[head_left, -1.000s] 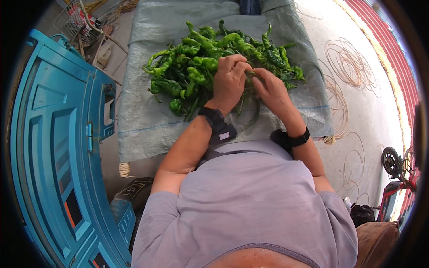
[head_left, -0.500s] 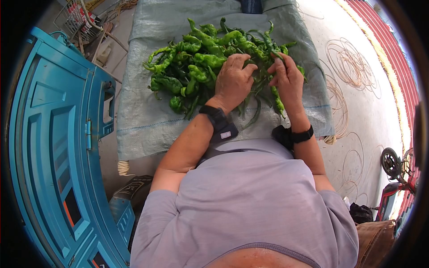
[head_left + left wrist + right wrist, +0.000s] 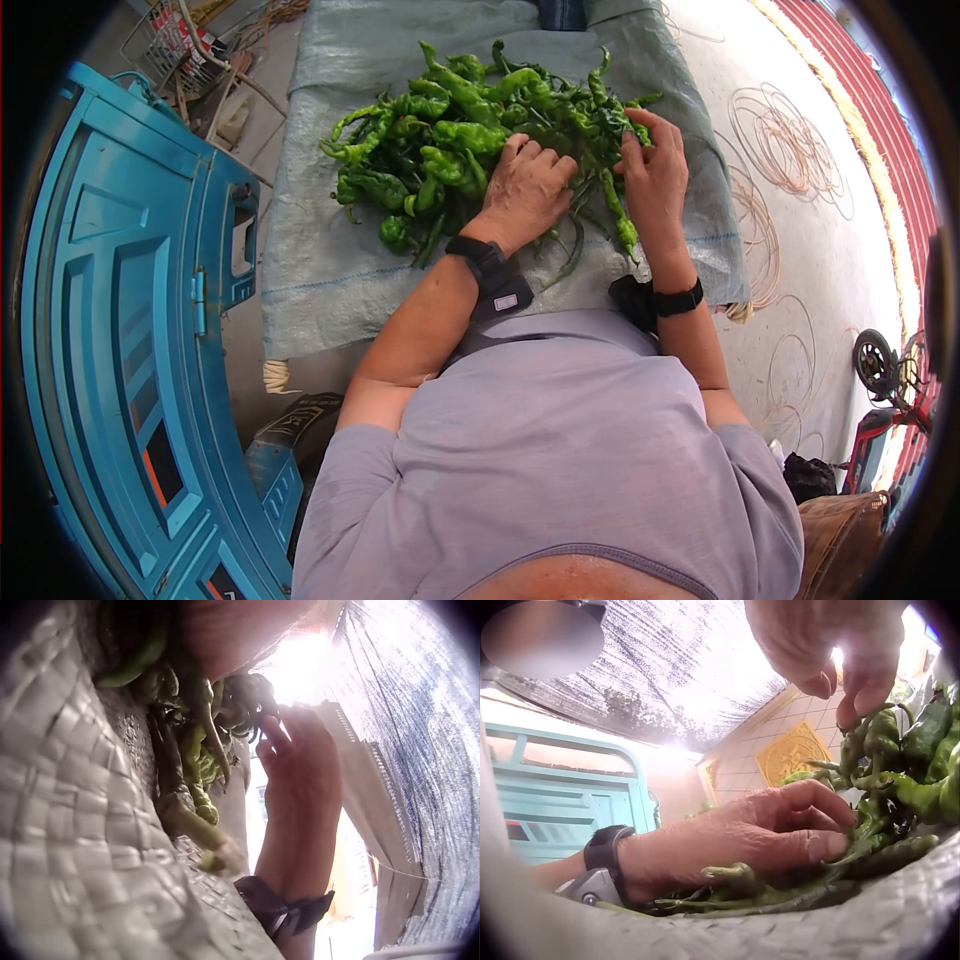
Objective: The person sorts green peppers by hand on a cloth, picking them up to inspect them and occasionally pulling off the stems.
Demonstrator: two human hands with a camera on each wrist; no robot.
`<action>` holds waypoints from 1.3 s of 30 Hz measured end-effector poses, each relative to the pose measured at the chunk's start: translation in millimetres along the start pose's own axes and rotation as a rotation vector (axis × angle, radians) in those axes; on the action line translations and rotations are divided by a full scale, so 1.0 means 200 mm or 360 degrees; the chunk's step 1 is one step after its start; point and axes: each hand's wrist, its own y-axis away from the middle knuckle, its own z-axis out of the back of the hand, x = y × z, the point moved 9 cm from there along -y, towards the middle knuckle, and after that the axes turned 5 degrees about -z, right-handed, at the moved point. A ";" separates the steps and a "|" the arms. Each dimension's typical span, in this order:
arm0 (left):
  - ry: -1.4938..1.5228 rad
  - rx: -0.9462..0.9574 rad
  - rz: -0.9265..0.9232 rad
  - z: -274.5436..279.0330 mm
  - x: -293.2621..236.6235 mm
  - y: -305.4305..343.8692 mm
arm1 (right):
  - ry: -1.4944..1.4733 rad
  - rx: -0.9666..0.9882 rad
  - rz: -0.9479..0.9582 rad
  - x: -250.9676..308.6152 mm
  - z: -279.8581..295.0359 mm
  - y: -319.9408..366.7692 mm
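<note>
Green peppers [image 3: 465, 135] lie heaped on a grey woven sheet [image 3: 340, 310]. The left hand [image 3: 525, 192] is low at the heap's front middle, fingers bent down among the peppers. In the right wrist view, the thumb and fingers of this left hand [image 3: 739, 840] close on a green pepper [image 3: 870, 817]. At the heap's right side is the right hand [image 3: 657, 180], its fingertips at a pepper; the right wrist view has this right hand [image 3: 832, 645] above, pinching near a curved stem. A lighter pepper [image 3: 616, 215] hangs toward the front edge between the hands.
A blue metal vehicle panel [image 3: 130, 300] stands left of the sheet. Coiled cord [image 3: 785, 145] lies on the floor to the right, near a wheel [image 3: 876, 362]. A dark blue object [image 3: 562, 14] is at the sheet's far edge.
The hands, close together a second ago, are apart. The right hand has moved right to the heap's side; the left has sunk lower into the peppers, its fingers more bent. The lighter pepper has come into view.
</note>
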 end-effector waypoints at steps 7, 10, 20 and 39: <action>-0.0096 -0.0009 -0.0045 -0.01 0.00 0.00 | -0.0099 0.0195 0.0158 0.04 -0.07 0.06; -0.0065 0.0053 -0.0041 0.01 -0.02 0.00 | -0.0222 0.0206 0.0024 0.06 -0.07 0.07; 0.0284 -0.0256 -0.0039 0.07 0.00 0.00 | -0.0225 0.0492 0.0089 0.06 -0.14 0.11; 0.1159 -0.0611 0.0054 0.15 0.09 0.05 | -0.0105 0.0592 0.0171 0.07 -0.19 0.13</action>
